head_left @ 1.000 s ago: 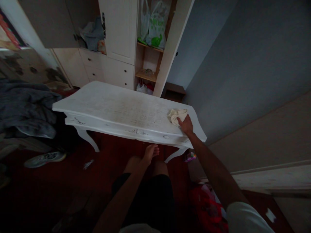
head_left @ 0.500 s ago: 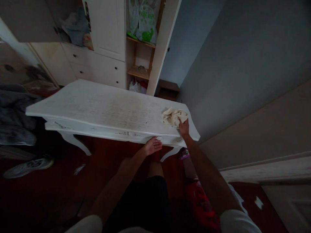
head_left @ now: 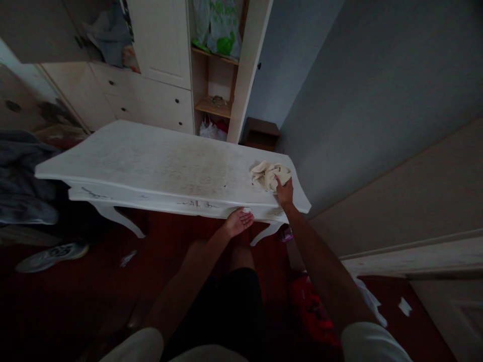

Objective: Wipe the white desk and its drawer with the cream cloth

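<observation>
A crumpled cream cloth (head_left: 266, 173) lies on the right end of a white table (head_left: 143, 151). My right hand (head_left: 285, 191) grips the cloth's near right side, pressing it against the tabletop. My left hand (head_left: 238, 222) is at the table's front edge, palm turned up and fingers extended, just below a small white knob (head_left: 246, 210) on the apron. Whether the fingers touch the knob is unclear. Dark grey smudges cover the middle of the tabletop, and a few tiny dark specks sit near the cloth.
Behind the table stands a white cabinet (head_left: 158, 45) with drawers and open shelves holding plastic bags (head_left: 224, 30). A grey wall (head_left: 362, 65) borders the right. On the floor are a shoe (head_left: 53, 257), a red bag (head_left: 311, 306) and scraps of paper; dark clothing (head_left: 26, 176) hangs at left.
My left hand has rolled slightly, showing more of its palm near the knob. My right hand and the cloth stay at about the same spot on the table. The view has shifted a little.
</observation>
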Motion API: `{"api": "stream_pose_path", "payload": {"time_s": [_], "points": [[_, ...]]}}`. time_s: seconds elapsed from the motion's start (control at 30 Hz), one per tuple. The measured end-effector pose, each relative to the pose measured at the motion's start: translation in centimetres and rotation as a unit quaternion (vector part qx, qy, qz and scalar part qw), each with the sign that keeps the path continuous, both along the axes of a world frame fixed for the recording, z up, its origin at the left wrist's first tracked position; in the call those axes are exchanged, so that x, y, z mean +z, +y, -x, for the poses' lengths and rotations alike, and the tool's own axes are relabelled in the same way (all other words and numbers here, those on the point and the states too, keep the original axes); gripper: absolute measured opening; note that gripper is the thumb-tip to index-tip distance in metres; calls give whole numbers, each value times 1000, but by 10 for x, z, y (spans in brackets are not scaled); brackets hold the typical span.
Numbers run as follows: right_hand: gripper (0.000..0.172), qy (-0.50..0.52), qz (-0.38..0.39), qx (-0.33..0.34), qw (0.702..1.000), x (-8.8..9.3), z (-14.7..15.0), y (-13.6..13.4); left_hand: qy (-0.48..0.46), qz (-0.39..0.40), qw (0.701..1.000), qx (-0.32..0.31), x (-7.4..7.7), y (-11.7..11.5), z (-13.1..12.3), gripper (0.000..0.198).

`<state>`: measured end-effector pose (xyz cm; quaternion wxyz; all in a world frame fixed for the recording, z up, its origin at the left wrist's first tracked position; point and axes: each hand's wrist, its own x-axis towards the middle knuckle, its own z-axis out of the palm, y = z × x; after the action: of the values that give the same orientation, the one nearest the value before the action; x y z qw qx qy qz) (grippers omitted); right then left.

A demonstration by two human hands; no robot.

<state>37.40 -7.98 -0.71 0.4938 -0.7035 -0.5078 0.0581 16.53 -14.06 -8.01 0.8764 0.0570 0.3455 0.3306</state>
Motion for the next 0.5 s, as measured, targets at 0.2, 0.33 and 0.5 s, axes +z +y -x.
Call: {"api": "stream_pose_path", "payload": {"time_s": [0.2, 0.33, 0.5], "points": [[56, 12, 14, -14, 1000, 2, 1, -1, -11, 7, 1000, 24, 1, -8, 0, 25], [57, 32, -4, -10, 999, -1, -1, 1, -17, 13, 999, 30, 2, -22, 3, 27], [59, 65, -50, 15, 997, -7, -4, 6, -6, 32, 999, 36, 0, -53, 9, 29]]}}
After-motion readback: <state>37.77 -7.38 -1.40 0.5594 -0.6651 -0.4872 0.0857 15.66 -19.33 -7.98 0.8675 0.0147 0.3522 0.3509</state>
